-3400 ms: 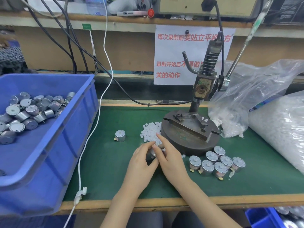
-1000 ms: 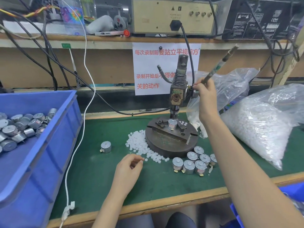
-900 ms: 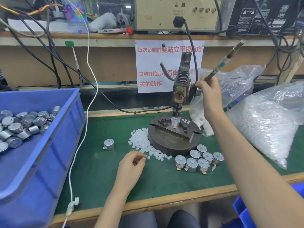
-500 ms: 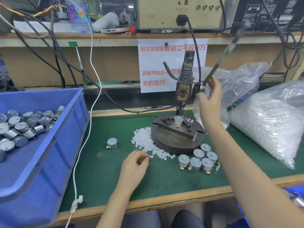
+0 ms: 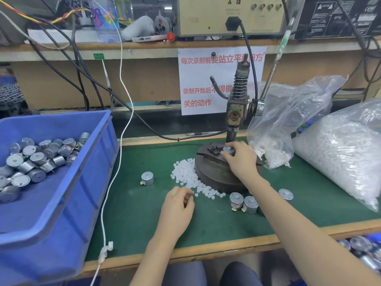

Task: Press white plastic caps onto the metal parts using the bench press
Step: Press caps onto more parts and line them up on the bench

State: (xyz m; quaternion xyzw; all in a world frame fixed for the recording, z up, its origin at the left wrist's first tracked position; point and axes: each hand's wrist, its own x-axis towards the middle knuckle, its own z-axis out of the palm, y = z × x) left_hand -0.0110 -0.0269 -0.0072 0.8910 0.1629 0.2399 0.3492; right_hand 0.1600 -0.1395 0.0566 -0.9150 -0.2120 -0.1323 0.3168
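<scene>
Centre-right of frame, right hand (image 5: 240, 159) pinches the metal part (image 5: 228, 150) seated in the fixture on the bench press (image 5: 235, 120); fingers closed on its sides, ram above it clear of the part; whether the cap is on it I can't tell, hand covers most of it; lower centre, left hand (image 5: 178, 207) curled narrow at the tail of the loose white caps (image 5: 186, 176) on the green mat (image 5: 134, 213); may hold a cap, can't confirm; finished-looking parts (image 5: 243, 202) cluster just below the press base, partly behind the right forearm, small white caps visible on their tops; one lone part (image 5: 147, 178) left of the cap pile, looks uncapped; blue bin (image 5: 57, 182) at left holds many parts; big bag of caps (image 5: 340, 153) at right; judgement: a few done, bulk of the batch left.
</scene>
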